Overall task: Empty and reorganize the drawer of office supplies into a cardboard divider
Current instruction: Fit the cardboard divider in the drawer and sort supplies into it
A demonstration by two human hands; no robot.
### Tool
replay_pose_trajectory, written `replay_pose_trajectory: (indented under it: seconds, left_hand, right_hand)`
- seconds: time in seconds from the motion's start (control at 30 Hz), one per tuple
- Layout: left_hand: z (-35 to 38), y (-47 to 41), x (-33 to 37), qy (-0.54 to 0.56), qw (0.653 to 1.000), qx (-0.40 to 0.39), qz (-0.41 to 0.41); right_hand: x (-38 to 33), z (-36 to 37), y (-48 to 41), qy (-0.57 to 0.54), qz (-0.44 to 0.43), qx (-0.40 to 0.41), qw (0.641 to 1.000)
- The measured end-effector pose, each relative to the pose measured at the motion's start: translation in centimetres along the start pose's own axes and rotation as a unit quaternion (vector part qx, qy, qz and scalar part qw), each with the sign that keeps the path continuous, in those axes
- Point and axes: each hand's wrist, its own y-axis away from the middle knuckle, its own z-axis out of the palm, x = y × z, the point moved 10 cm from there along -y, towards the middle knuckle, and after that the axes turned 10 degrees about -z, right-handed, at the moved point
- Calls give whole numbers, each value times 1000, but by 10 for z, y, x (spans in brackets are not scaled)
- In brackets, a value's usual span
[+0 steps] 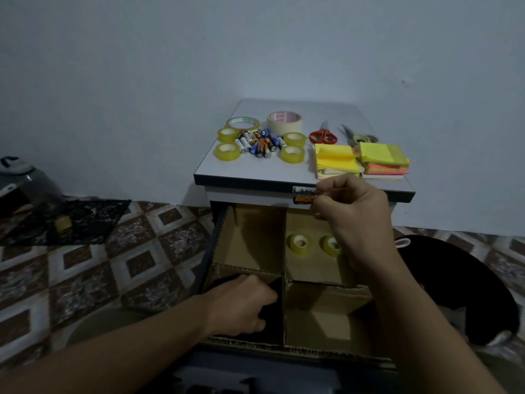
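Observation:
The drawer (pixel 216 237) stands open with a cardboard divider (pixel 284 265) of several compartments inside. My left hand (pixel 241 302) reaches into the dark front-left compartment, and its fingertips are hidden there. My right hand (pixel 352 214) is raised at the cabinet's front edge and pinches a small orange and black battery (pixel 303 199). Two clear tape rolls (pixel 299 243) lie in the back-right compartment. On the cabinet top (pixel 250 169) lie a heap of batteries (pixel 260 143), several tape rolls (pixel 227 151), red scissors (pixel 323 135), grey scissors (pixel 358 136) and sticky-note pads (pixel 336 160).
A wide masking tape roll (pixel 284 122) stands at the back of the cabinet top. A black bag (pixel 454 282) lies on the tiled floor to the right of the drawer. A dark cloth (pixel 71 223) and a grey container (pixel 31 180) are at the far left.

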Motion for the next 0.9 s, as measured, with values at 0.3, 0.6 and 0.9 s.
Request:
replay_pose_trajectory:
  seconds: [0.3,0.6,0.9]
  left_hand:
    - [-25,11,-9,142,988,-21,-56]
    - [-118,58,-103,158,946,239,-155]
    - [-102,65,-144,150,933,252,-210]
  right_hand:
    - [12,2,31,4,46,-32,998]
    - [31,57,95,1,164,-166,972]
    - [55,130,125,124,208,-255,936]
